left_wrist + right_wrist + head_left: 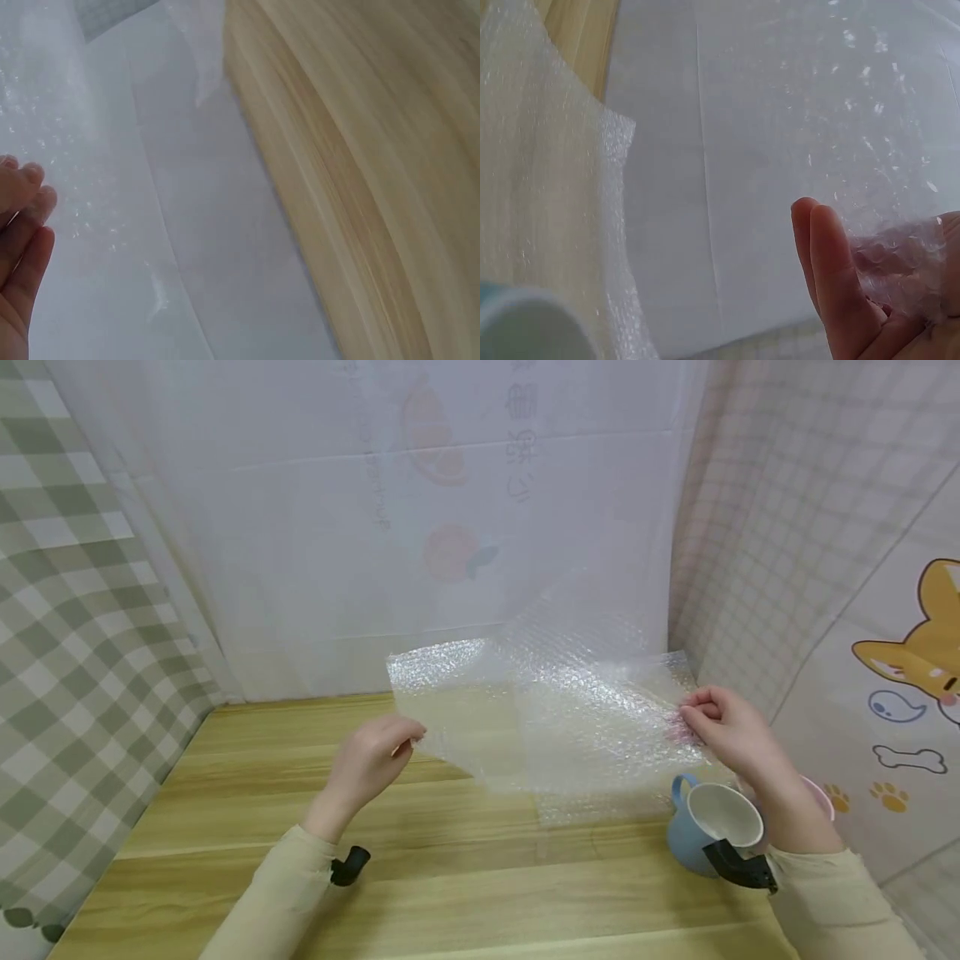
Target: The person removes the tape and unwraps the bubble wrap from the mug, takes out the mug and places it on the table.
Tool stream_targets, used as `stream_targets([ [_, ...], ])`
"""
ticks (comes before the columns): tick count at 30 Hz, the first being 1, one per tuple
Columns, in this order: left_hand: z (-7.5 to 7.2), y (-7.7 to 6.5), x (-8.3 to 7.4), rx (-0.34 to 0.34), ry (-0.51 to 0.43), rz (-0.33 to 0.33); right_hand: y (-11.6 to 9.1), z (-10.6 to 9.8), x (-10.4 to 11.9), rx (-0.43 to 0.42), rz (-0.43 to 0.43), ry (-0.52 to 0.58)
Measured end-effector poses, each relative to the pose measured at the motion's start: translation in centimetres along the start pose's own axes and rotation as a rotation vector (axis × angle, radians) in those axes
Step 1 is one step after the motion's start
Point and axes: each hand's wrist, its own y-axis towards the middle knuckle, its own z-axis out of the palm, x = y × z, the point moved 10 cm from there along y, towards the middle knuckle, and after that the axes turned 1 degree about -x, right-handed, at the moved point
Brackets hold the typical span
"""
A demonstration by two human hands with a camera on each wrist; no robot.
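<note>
A clear sheet of bubble wrap (592,710) is stretched between both hands above the table, its folds catching the light. My left hand (372,752) pinches its near left edge between thumb and fingers. At the right edge, my right hand (723,727) pinches another part; in the right wrist view the bubble wrap (904,262) covers some of that hand's fingers. More bubble wrap (547,165) lies over the wood in that view. Below the right hand a blue mug (690,839) with a white inside stands on the table, partly covered by a black wrist strap.
A pink-rimmed cup (819,797) stands behind the right forearm, mostly hidden. The wooden table (420,893) runs back to a white hanging sheet (285,568). Checked cloth (82,585) closes the left side, and a cloth with a cartoon dog (937,643) the right.
</note>
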Motion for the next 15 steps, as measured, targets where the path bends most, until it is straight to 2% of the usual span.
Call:
stream_targets([
  [7,1.6,2.6,-0.3,-0.056,-0.056,0.021,1.3,-3.1,-1.9,0.006,0.004,-0.028],
  [11,2.8,3.6,-0.3,-0.080,-0.045,0.012,2.2,-4.0,-3.3,0.028,0.005,-0.048],
  [15,4.6,4.2,-0.1,-0.076,-0.021,-0.023,3.0,-4.4,-4.8,0.083,0.007,-0.048],
])
